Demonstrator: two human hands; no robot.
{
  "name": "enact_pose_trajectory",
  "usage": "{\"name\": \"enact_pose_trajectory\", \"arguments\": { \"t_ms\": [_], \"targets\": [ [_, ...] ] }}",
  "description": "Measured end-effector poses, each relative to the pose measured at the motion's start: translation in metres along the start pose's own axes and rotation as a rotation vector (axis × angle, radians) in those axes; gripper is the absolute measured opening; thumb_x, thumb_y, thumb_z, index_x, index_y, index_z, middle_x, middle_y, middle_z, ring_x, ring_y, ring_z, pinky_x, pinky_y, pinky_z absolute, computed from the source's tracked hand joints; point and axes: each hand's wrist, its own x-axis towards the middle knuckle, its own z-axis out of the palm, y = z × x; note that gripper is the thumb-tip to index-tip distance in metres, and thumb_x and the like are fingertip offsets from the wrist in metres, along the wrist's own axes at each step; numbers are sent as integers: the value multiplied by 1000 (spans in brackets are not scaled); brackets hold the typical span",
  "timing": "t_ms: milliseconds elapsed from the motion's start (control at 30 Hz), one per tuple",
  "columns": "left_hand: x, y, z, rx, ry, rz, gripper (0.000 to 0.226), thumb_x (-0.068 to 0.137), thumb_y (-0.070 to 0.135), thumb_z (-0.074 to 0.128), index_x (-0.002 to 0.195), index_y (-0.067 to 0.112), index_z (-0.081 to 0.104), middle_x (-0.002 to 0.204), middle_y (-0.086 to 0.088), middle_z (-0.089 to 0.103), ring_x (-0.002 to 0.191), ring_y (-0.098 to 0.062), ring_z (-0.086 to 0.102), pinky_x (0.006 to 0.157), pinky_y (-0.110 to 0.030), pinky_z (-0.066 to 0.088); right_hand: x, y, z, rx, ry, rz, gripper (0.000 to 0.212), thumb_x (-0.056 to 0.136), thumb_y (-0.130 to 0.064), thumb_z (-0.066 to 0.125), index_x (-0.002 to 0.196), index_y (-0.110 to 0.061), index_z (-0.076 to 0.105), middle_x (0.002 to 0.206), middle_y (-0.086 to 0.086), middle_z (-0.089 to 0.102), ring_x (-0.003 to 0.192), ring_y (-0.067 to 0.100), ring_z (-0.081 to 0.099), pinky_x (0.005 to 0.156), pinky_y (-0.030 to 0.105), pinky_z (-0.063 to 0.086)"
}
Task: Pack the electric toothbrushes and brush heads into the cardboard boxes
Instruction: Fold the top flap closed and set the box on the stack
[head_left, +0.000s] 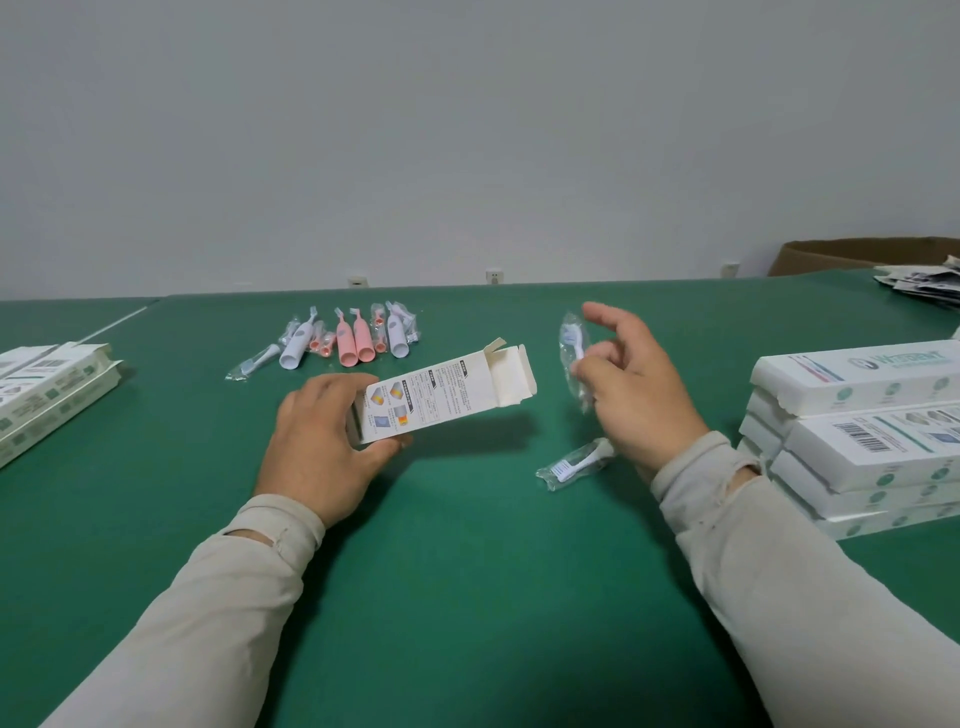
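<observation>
Mid-pack: the left hand (317, 441) gripped an open-flapped box (447, 395) just above the tabletop (467, 571), the right hand (631, 384) pinched a bagged brush head (571, 343) beside its mouth, while toothbrushes (353, 340) waited unpacked beyond and boxes (852, 431) sat stacked right.

Green table (467, 597) bearing toothbrushes (353, 340) at rear centre, a wrapped brush head (574, 464) nearer, box stacks left (47, 395) and right (862, 436), leaflets (924, 283) far right.

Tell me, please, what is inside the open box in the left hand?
The box is held by the left hand with its end flaps open toward the right hand. Only the pale flaps show; the inside is hidden by its walls, so any contents cannot be seen.
</observation>
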Motion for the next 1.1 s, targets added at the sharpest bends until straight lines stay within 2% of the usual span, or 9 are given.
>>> {"name": "enact_pose_trajectory", "arguments": {
  "t_ms": [133, 233, 300, 433, 600, 800, 900, 1000, 1100],
  "targets": [
    [0, -1, 0, 2, -36, 25, 57, 73, 34, 84, 124, 28, 60, 124, 6, 57, 119, -22, 46, 96, -24, 27, -10, -11, 12, 172, -100, 26, 40, 87, 1, 49, 102, -30, 68, 58, -12, 52, 50, 9, 48, 46, 21, 42],
    [0, -1, 1, -6, -40, 37, 57, 73, 33, 84, 124, 29, 60, 123, 7, 57, 118, -22, 47, 96, -23, 27, -13, -14, 16, 155, -19, -18, 26, 87, 3, 57, 93, -21, 65, 60, -12, 55, 50, 4, 49, 48, 18, 44],
    [-1, -1, 1, -6, -40, 42, 57, 73, 35, 84, 124, 29, 60, 123, 8, 57, 117, -21, 46, 96, -24, 28, -13, -13, 13, 176, 71, -68, 25, 84, 5, 62, 88, -19, 62, 67, -7, 59, 56, 2, 52, 54, 16, 45],
    [-1, -1, 1, -12, -44, 43, 57, 72, 34, 83, 124, 28, 60, 123, 8, 58, 118, -21, 46, 98, -26, 29, -10, -12, 11, 277, 122, -49, 26, 84, 4, 64, 89, -20, 56, 69, -4, 66, 62, 11, 63, 53, 23, 49],
    [-1, 0, 1, -25, -48, 66, 56, 72, 34, 83, 122, 30, 60, 121, 9, 58, 116, -20, 47, 95, -26, 29, -15, -6, 22, 170, 153, -72, 28, 84, -4, 71, 89, -24, 52, 84, 7, 70, 76, 28, 72, 65, 36, 59],
    [-1, 1, 2, -33, -44, 71, 55, 71, 35, 83, 122, 30, 61, 119, 10, 58, 115, -19, 47, 95, -26, 30, -21, -4, 28, 196, 90, -12, 21, 84, -14, 78, 87, -20, 58, 77, 6, 70, 71, 25, 75, 71, 44, 61],
    [-1, 2, 2, -36, -43, 67, 55, 71, 37, 83, 121, 31, 60, 118, 10, 58, 115, -19, 47, 95, -27, 30, -22, -4, 29, 72, 80, -46, 12, 87, -21, 75, 81, -16, 66, 73, 4, 73, 68, 15, 72, 70, 37, 58],
    [-1, 2, 3, -35, -45, 64, 56, 72, 37, 83, 122, 30, 60, 120, 10, 58, 116, -19, 47, 95, -26, 30, -22, -1, 27, -149, 69, -91, 23, 90, -26, 69, 69, -18, 69, 63, -8, 67, 57, 5, 57, 63, 25, 47],
    [-1, 1, 2, -28, -46, 60, 57, 72, 37, 84, 123, 29, 60, 121, 9, 58, 117, -20, 47, 96, -26, 29, -21, 0, 27, -166, 49, -78, 12, 86, -20, 72, 75, -21, 70, 71, -10, 67, 59, 1, 54, 64, 20, 48]
  ]
}}
